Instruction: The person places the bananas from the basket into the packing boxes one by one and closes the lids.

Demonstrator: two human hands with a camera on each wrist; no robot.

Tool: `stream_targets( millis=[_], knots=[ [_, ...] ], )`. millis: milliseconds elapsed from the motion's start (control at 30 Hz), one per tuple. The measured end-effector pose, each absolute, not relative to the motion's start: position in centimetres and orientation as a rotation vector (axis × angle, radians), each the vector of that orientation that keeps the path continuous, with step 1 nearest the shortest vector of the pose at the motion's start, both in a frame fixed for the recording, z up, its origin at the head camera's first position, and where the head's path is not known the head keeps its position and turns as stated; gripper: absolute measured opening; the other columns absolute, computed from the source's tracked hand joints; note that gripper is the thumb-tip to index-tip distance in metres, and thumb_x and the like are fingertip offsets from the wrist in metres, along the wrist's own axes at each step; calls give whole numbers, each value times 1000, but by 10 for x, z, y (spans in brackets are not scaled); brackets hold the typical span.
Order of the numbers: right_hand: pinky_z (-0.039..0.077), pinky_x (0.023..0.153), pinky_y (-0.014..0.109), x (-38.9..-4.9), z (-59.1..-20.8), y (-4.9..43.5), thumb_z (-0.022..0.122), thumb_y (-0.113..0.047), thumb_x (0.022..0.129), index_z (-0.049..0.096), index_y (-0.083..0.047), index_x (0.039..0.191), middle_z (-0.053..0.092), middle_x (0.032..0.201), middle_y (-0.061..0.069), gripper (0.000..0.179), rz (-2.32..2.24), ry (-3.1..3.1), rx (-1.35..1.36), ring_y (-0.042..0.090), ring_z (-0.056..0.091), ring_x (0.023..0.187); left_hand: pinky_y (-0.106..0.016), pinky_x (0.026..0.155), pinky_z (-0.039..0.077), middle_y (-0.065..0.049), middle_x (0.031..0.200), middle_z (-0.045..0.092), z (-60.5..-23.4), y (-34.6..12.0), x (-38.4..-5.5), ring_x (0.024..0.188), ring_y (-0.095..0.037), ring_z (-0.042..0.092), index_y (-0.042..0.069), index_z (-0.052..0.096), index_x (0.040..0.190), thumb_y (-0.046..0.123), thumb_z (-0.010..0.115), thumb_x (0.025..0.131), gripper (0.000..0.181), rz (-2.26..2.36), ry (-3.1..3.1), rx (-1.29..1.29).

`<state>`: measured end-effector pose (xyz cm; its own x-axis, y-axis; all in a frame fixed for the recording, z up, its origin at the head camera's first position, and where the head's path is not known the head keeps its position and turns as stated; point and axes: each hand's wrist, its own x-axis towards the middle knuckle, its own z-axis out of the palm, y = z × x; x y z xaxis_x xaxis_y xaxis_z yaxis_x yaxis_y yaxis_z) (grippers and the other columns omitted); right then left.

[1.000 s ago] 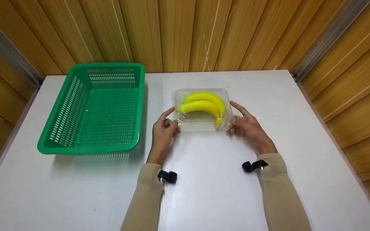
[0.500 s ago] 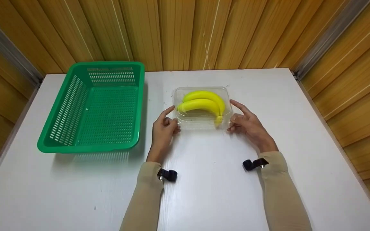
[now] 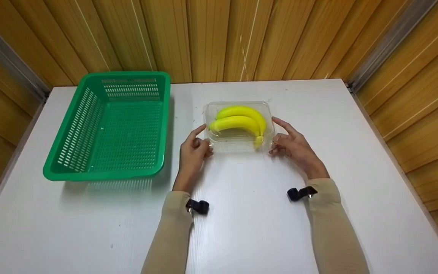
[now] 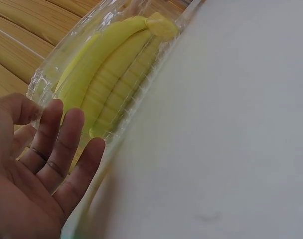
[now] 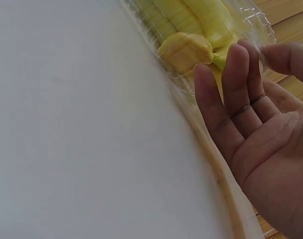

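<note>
A clear plastic clamshell box [image 3: 230,146] lies on the white table with a bunch of yellow bananas [image 3: 238,121] showing through it. My left hand [image 3: 194,154] pinches the near left corner of the box between thumb and finger, its index finger stretched along the side. At the opposite corner my right hand [image 3: 294,152] does the same, index finger against the right side. In the left wrist view the lower fingers [image 4: 67,144] stay bent loosely beside the box wall. The banana stem end [image 5: 185,52] shows close to my right fingertips in the right wrist view.
A green perforated plastic basket [image 3: 164,152] stands to the left on the white table [image 3: 249,220], with nothing in it. Wood-look panels [image 3: 211,42] rise behind the table and on both sides. Each sleeve carries a small black wrist camera [image 3: 294,194].
</note>
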<state>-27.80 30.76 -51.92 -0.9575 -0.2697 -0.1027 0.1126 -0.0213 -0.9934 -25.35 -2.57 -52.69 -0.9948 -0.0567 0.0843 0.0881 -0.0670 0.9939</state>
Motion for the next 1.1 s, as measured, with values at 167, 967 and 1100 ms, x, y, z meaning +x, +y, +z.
stream_targets(
  millis=[167,967,1100],
  knots=[
    [64,82,42,-278,-519,309,65,-10,105,40,-26,165,66,86,10,67,-2064,1997,-154,25,71,77,-30,73,62,-8,78,58,-528,-26,-253,74,-21,66,7,60,151,1,60,104,47,-2247,-2056,-54],
    [64,78,40,-276,-515,307,63,-7,105,45,-23,163,63,88,10,63,-2096,1993,-109,25,70,77,-36,70,61,-13,81,68,-524,-31,-251,74,-28,71,6,64,147,9,61,107,40,-2159,-2115,-103],
    [63,79,40,-275,-515,306,64,-10,105,45,-23,163,63,90,10,62,-2082,2016,-94,25,70,78,-41,71,62,-11,79,68,-523,-31,-250,75,-32,71,8,66,145,11,62,107,38,-2102,-2149,-77]
  ],
)
